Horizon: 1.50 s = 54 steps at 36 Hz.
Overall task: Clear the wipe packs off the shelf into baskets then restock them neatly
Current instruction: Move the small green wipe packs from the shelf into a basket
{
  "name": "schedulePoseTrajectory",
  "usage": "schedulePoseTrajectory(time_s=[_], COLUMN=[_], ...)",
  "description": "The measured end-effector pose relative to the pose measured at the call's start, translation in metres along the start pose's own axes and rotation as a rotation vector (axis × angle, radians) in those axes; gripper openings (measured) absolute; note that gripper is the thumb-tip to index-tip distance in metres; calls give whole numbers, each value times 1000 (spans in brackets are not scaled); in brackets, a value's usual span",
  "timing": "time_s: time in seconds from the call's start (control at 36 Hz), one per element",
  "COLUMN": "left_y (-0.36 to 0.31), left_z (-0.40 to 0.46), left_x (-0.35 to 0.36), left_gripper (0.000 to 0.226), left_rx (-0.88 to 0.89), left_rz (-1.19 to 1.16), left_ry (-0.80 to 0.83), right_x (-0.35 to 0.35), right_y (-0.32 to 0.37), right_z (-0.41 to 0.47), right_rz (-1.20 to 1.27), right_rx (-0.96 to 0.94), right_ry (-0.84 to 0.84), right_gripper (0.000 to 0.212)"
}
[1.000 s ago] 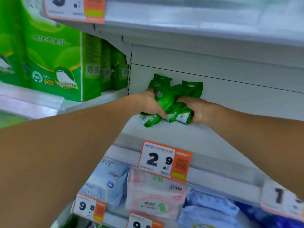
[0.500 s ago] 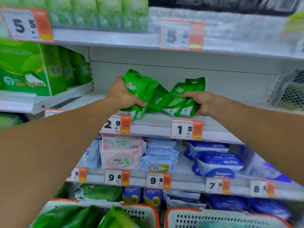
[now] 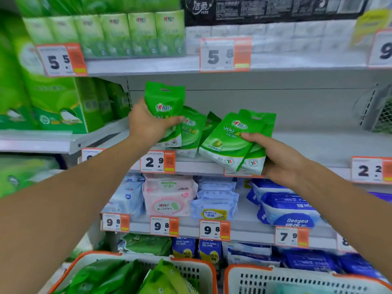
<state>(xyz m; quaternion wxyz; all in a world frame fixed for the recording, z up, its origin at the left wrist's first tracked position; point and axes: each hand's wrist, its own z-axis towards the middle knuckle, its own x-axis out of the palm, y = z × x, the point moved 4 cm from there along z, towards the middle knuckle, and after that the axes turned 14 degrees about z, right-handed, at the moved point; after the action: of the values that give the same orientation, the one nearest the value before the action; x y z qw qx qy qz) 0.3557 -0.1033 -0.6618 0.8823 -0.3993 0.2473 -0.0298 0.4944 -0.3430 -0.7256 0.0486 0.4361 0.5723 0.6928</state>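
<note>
My left hand [image 3: 148,126] grips a green wipe pack [image 3: 164,107] upright by its lower half, fingers wrapped round the back and thumb across the front, so the hang-hole end stands up; I judge I hold it that way to keep the floppy pouch from folding. Just right of that hand, 2 more loose green packs [image 3: 192,128] lean between my hands, and I cannot tell whether they rest on the shelf [image 3: 318,145] or are caught in my grasp. My right hand [image 3: 277,160] pinches 2 stacked packs [image 3: 228,141] at their right edge, thumb on top and fingers beneath, tilted with the bottoms down toward me. That looks like gathering them off the shelf, whose bare surface runs on past my right hand. Below my left forearm sits the left basket [image 3: 203,267], orange-rimmed and already holding green packs; below my right forearm the right basket [image 3: 275,274] shows mostly its white slotted wall. Between my hands and the baskets jut 2 lower shelves with price tags [image 3: 158,162] and stacked blue and pink packs [image 3: 169,196], so I expect I must draw the load back toward me before lowering it.
</note>
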Motion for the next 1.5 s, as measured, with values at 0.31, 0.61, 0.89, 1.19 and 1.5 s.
schedulePoseTrajectory(time_s=[0.31, 0.61, 0.89, 1.19, 1.5], left_y=[72, 93, 107, 149, 239], left_z=[-136, -166, -169, -201, -264], left_x=[-3, -11, -13, -44, -89], left_gripper=[27, 40, 40, 34, 39], left_rx=[-489, -500, -477, -598, -816], left_rz=[-422, -354, -318, -119, 49], left_ry=[485, 631, 667, 915, 979], right_x=[10, 11, 7, 15, 45], right_y=[-62, -96, -118, -182, -296], right_z=[-19, -31, -34, -47, -47], right_rz=[-181, -322, -325, -417, -624], right_rx=[109, 130, 125, 325, 582], right_ry=[128, 105, 14, 101, 240], right_gripper=[46, 64, 61, 63, 66])
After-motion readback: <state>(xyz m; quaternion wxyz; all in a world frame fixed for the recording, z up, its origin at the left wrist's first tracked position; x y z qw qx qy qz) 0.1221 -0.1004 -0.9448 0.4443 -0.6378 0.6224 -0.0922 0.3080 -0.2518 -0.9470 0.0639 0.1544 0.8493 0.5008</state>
